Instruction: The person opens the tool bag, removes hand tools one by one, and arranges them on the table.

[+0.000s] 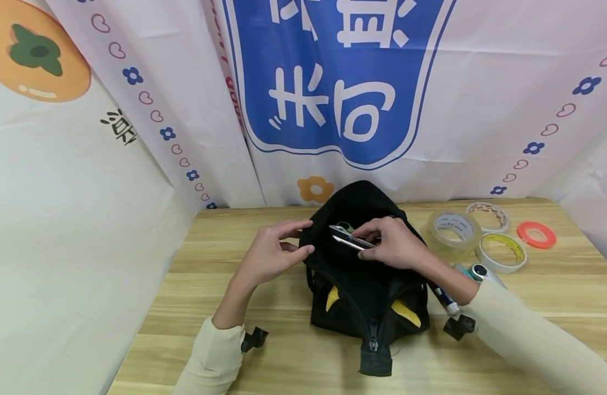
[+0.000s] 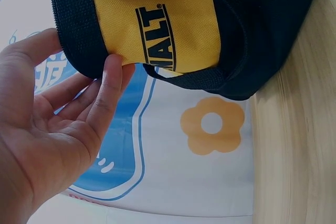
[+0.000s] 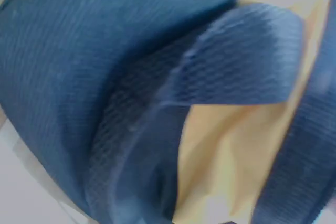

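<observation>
A black tool bag (image 1: 328, 269) with yellow patches stands on the wooden table, its zipped mouth gaping. My left hand (image 1: 273, 249) holds the bag's left rim between thumb and fingertips. In the left wrist view, my left hand (image 2: 68, 108) is at the zipper edge, beside a yellow panel (image 2: 194, 30) lettered "WALT". Inside the mouth, my right hand (image 1: 392, 241) pinches a utility knife (image 1: 350, 237) with a black and silver body. Something greenish (image 1: 345, 225) shows behind the knife, its kind unclear. The right wrist view is blurred, mostly bag fabric (image 3: 68, 77) and a strap (image 3: 236, 61).
Right of the bag lie a wide clear tape roll (image 1: 453, 230), a thin tape roll (image 1: 503, 219), a white-and-yellow tape roll (image 1: 503, 267) and a red tape roll (image 1: 536, 235). Small tube-like items (image 1: 448, 302) lie partly under my right forearm. A printed curtain (image 1: 481, 109) hangs behind the table.
</observation>
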Available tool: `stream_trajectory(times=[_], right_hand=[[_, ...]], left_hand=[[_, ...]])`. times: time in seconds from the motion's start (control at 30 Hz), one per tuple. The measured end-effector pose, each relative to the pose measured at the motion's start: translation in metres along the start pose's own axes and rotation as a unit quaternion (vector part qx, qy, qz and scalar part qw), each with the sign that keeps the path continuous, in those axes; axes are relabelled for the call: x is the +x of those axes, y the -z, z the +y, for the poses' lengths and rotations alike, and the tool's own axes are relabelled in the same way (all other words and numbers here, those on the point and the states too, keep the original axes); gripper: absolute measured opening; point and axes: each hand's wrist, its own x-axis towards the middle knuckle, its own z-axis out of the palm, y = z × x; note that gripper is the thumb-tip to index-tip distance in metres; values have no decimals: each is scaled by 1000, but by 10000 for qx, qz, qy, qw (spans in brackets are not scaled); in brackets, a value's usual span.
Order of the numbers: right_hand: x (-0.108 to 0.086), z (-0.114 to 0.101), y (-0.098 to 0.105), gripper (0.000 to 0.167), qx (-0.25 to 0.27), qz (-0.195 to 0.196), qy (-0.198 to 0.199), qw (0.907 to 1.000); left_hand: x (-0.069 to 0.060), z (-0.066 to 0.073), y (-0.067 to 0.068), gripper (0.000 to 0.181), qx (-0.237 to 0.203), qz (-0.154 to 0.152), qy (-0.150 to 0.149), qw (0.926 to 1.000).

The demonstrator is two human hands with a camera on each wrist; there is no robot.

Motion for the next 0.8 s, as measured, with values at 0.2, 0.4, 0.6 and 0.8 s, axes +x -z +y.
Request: stream_trajectory(times=[0.2,0.4,0.6,0.8], right_hand=[[-14,-10,12,36,219,198,-6,9996],[-33,-20,26,36,432,303,-109,9985],[-53,-23,49,37,505,479,-272,9972],[-76,-12,65,39,423,817,-450,9947]], left_hand=[[0,0,0,49,-2,16,-54,10000],[-1,-1,-1,49,12,40,-64,10000],[-1,0,-1,49,33,49,-86,9999],[-1,0,-1,50,59,51,-124,9999]])
